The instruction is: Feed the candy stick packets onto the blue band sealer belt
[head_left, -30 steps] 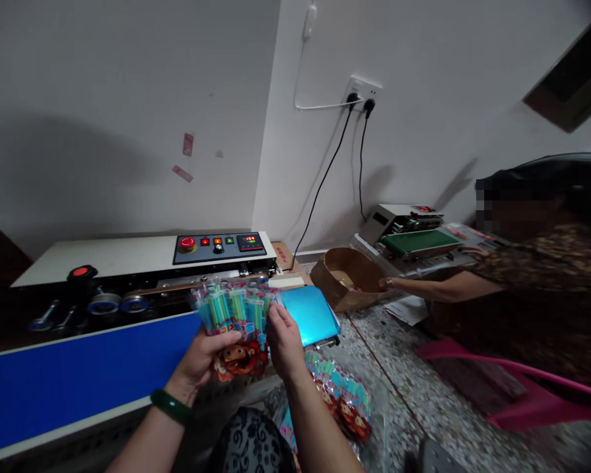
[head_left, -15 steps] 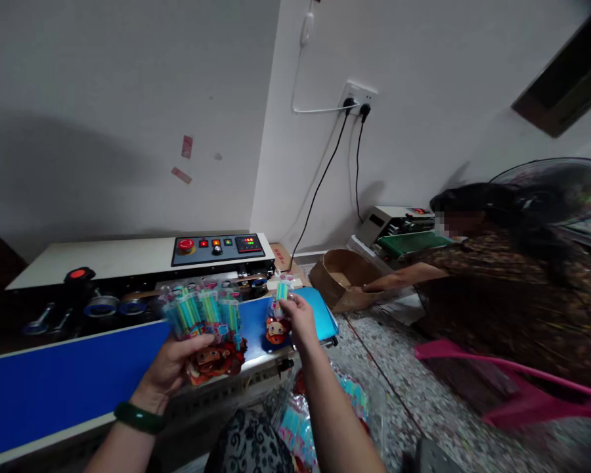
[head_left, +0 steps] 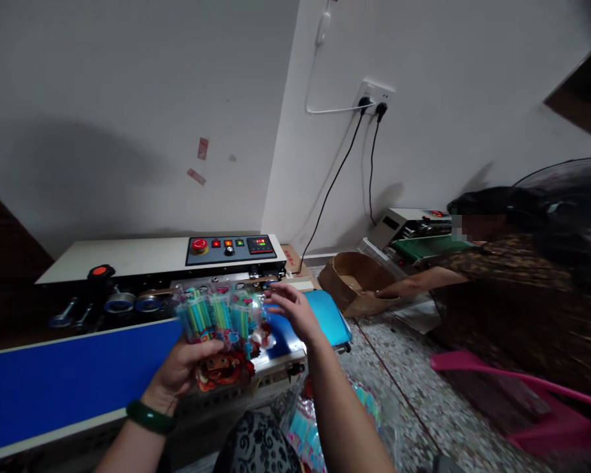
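My left hand (head_left: 182,371) is closed around a fanned bunch of clear plastic packets (head_left: 220,318), each with green, yellow and blue straw-like sticks above a red-haired cartoon figure. To the right, my right hand (head_left: 295,312) is open, its fingers apart and nothing seen in them. It hovers over the end of a band sealing machine's blue conveyor belt (head_left: 128,351), close to the bunch. Between the bunch and that hand, another packet (head_left: 262,334) shows blurred and partly hidden at the belt.
Behind the belt stands the sealer's body with a lit control panel (head_left: 230,249). Below my right arm, a clear plastic bin holds more packets (head_left: 305,427). A co-worker's arm (head_left: 423,281) reaches into a cardboard box (head_left: 345,279). A pink chair (head_left: 522,394) stands at right.
My right hand has let go of a single packet and its fingers have spread. My left hand still grips the bunch. The view has turned slightly to the left.
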A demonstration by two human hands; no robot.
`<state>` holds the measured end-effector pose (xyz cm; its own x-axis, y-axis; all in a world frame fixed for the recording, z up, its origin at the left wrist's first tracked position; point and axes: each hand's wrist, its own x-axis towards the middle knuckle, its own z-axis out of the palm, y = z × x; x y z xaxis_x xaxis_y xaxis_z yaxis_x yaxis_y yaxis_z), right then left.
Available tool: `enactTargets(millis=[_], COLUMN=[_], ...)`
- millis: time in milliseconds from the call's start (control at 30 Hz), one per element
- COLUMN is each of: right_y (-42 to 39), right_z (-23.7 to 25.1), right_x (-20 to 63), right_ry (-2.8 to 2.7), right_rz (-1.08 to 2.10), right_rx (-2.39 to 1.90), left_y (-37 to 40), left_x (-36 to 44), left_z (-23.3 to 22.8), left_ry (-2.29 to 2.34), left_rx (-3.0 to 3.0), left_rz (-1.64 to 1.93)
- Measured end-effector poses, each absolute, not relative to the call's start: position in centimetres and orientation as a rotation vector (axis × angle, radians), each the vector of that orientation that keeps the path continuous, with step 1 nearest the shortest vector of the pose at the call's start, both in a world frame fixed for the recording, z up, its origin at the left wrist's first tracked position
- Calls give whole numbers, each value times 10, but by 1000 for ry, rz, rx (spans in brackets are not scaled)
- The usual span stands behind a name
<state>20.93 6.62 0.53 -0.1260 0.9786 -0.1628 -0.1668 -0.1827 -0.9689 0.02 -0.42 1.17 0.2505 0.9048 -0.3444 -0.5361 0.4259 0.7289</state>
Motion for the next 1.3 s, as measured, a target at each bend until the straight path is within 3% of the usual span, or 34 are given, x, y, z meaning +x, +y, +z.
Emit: enactTargets(millis=[133, 500, 767, 933, 1100, 1300], right_y=[26, 13, 4, 10, -2, -25], right_z=[20, 3, 28, 19, 2, -22], right_x=[189, 198, 187, 184, 200, 202], right_ry=[-1280, -1101, -1053, -989, -961, -1719], right_rz=[1667, 1129, 1032, 1026, 1129, 1653], right_rx=[-843, -1017, -918, -1016, -1142, -1333], left_y=[-5, -8, -10, -8, 1, -11], left_x=[8, 21, 35, 39, -16, -73], left_z=[9, 10, 7, 6, 8, 23], left_ry=[758, 630, 649, 730, 869, 942], left_rx=[648, 763, 742, 658, 448, 441], left_rz=[1042, 1009, 941, 947, 1199, 1610])
